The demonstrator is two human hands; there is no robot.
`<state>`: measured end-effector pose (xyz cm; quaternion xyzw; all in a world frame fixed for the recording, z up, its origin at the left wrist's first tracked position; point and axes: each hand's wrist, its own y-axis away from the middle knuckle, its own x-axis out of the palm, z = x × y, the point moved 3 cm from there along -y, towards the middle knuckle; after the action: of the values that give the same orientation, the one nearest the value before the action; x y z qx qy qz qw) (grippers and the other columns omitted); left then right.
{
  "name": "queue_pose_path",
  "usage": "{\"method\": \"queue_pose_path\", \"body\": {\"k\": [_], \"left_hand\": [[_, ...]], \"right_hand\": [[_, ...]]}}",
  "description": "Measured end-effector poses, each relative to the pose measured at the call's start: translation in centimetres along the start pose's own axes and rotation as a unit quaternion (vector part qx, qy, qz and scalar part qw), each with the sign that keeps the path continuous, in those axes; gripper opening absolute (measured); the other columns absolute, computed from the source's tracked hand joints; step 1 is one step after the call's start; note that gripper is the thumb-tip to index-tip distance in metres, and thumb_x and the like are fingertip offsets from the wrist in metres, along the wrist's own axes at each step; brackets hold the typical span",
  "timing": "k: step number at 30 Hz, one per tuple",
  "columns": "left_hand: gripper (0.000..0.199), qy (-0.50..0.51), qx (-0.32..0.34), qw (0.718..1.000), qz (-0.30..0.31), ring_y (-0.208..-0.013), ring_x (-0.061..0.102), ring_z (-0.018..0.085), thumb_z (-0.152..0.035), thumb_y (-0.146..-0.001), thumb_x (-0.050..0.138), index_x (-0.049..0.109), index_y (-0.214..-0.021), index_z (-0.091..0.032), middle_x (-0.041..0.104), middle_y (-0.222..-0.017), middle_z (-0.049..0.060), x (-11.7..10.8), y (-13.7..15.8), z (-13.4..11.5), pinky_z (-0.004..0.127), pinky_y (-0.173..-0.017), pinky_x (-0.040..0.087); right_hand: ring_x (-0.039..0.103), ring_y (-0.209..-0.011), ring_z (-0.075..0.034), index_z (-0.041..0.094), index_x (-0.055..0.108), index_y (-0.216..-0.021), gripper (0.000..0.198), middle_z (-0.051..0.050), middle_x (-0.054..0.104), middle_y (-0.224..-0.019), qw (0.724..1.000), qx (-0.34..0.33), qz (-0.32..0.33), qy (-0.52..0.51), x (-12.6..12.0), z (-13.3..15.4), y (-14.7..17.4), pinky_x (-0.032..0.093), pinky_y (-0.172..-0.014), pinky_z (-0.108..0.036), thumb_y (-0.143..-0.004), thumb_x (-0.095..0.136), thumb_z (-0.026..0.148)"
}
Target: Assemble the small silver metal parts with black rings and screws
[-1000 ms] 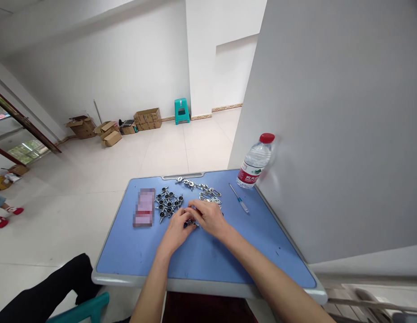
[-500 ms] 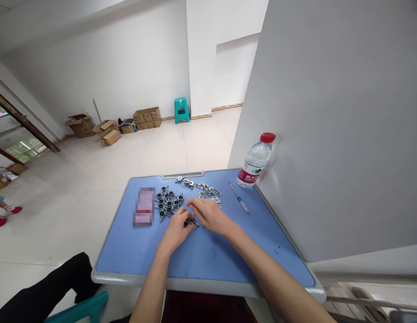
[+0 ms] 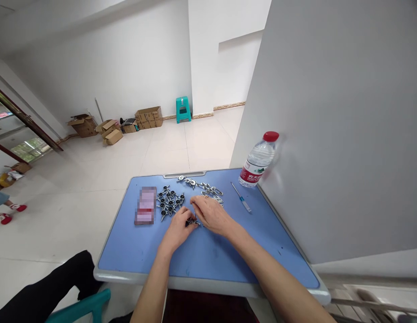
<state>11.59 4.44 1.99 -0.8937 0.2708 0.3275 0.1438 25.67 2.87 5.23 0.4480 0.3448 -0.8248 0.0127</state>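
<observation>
Near the middle of the blue table [image 3: 208, 262], my left hand [image 3: 176, 229] is closed on a small metal fitting [image 3: 192, 222], low against the tabletop. My right hand [image 3: 211, 216] is just above and to the right of it, its fingers pinched together. A thin upright shaft seems to run down from those fingers to the fitting; most of it is hidden. Beyond my left hand lies a cluster of metal fittings with black round parts [image 3: 170, 202]. Past my right hand are loose silver links and plates [image 3: 213, 190], partly covered by it.
A screwdriver [image 3: 242, 198] with a clear and blue handle lies to the right. A red-capped water bottle [image 3: 257, 163] stands at the back right by the grey partition [image 3: 329, 134]. At the left is a blurred pinkish rectangle [image 3: 146, 205]. Another person's legs [image 3: 8, 208] show far left.
The whole view has shifted slightly. My right fingers have turned a little above the fitting, while my left hand keeps its hold in the same place.
</observation>
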Motion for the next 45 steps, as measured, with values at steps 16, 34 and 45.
{"method": "queue_pose_path", "body": {"k": [16, 34, 45], "left_hand": [[0.007, -0.001, 0.004, 1.000, -0.005, -0.093, 0.056, 0.018, -0.013, -0.082, 0.058, 0.057, -0.080, -0.020, 0.058, -0.097, 0.001, 0.1, 0.0, 0.1, 0.029, -0.081, 0.044], [0.008, 0.018, -0.006, 1.000, -0.002, -0.099, 0.059, 0.020, -0.013, -0.080, 0.060, 0.059, -0.081, -0.020, 0.061, -0.105, 0.003, 0.2, 0.0, 0.4, 0.031, -0.086, 0.047], [0.008, 0.004, -0.006, 1.000, -0.007, -0.093, 0.059, 0.019, -0.012, -0.081, 0.059, 0.061, -0.084, -0.020, 0.059, -0.097, 0.002, 0.2, 0.0, 0.4, 0.031, -0.083, 0.048]], "right_hand": [[0.058, -0.076, -0.018, 0.021, 0.064, -0.110, 0.024, -0.007, 0.061, -0.088, 0.996, 0.037, -0.074, -0.028, 0.1, -0.3, 0.1, 0.048, -0.066, -0.029, -0.098, 0.043, 0.023], [0.069, -0.087, -0.017, 0.023, 0.067, -0.109, 0.028, -0.004, 0.074, -0.098, 0.959, 0.071, 0.063, -0.268, -1.4, -0.9, -0.1, 0.053, -0.077, -0.030, -0.093, 0.045, 0.015], [0.064, -0.077, -0.017, 0.022, 0.061, -0.124, 0.034, -0.004, 0.070, -0.086, 0.978, 0.061, 0.026, -0.195, -0.1, -0.4, 0.0, 0.052, -0.073, -0.030, -0.095, 0.043, 0.018]]}}
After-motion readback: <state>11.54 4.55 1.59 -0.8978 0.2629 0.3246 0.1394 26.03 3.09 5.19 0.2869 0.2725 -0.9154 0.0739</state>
